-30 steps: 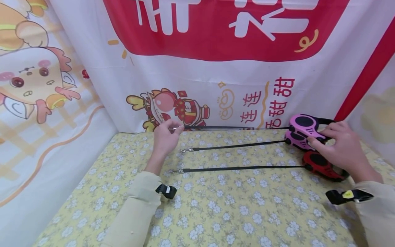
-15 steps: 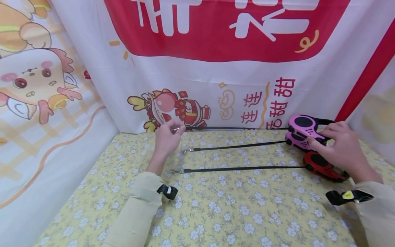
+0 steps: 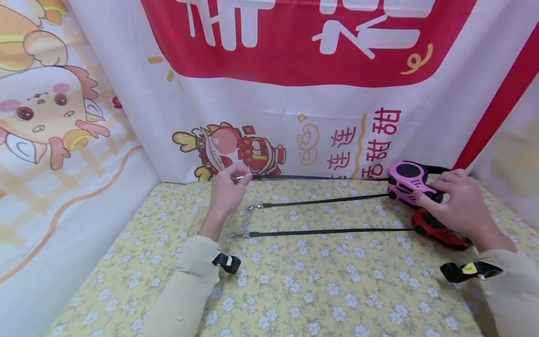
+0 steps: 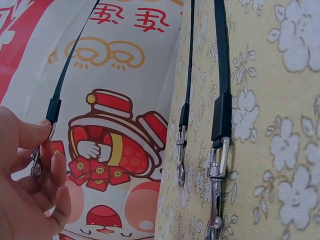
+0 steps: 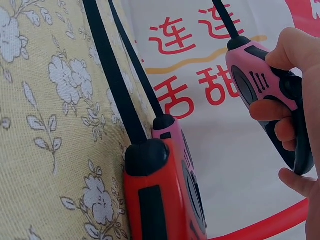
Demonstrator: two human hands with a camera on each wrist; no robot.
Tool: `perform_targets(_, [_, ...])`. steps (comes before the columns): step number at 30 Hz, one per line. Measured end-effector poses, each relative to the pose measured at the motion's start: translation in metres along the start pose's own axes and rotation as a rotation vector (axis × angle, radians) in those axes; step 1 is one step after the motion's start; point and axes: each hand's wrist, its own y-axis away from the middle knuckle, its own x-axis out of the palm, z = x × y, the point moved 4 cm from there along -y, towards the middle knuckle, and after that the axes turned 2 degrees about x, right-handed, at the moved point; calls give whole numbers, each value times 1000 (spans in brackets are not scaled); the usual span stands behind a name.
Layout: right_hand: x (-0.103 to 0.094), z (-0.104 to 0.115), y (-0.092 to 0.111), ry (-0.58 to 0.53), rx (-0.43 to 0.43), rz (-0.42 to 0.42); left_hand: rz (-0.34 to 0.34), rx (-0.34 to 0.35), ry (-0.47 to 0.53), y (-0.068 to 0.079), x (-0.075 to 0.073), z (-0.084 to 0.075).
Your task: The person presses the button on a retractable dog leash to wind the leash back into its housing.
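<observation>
Pinching the metal clip (image 4: 36,168) between thumb and fingers, the left hand (image 3: 227,188) holds one end of a black strap (image 4: 60,84) that runs straight to a pink leash case (image 3: 406,175). The right hand (image 3: 461,206) grips this case in curled fingers, raised above the counter (image 3: 316,281). A second pink case (image 5: 175,132) and a red case (image 5: 173,187) rest on the counter, the red one nearer the person.

Rear case (image 3: 407,174): is resting in the right hand (image 3: 459,203), behind the others.
Middle case (image 3: 402,197): is lying on the table (image 3: 316,281), just before it.
Front case (image 3: 438,229): is lying before both.
Straps (image 5: 114,71): are running leftward from these.
Clips (image 4: 216,185): one is sitting in the left hand (image 3: 229,189), two are lying before it.
Curtain (image 3: 236,105): is hanging behind the table.
</observation>
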Motion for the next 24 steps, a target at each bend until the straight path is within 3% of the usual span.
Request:
perform_targets(9, [1, 1, 1, -8, 12, -2, 2, 18, 10, 1, 1, 2])
perform_targets(24, [3, 2, 1, -1, 16, 17, 16, -13, 15, 0, 1, 3])
